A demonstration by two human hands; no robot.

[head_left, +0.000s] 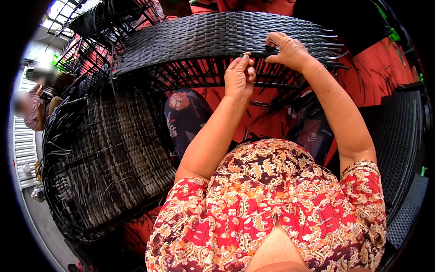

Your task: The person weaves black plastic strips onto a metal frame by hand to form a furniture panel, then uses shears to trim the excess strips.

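A black woven wicker panel (195, 38) on a metal frame curves across the top of the view, with loose strand ends sticking out at its right edge. My left hand (239, 77) pinches a black wicker strand (259, 53) at the panel's near edge. Just to the right, my right hand (288, 51) grips the same strand, fingers curled over the weave. Both forearms reach up from my red patterned blouse.
A grey-brown woven frame (108, 163) lies at my left with loose strands. More black frames (97, 27) stack at the upper left. Woven black panels (403, 149) stand at the right. The floor (380, 72) is red. Another person (31, 109) sits far left.
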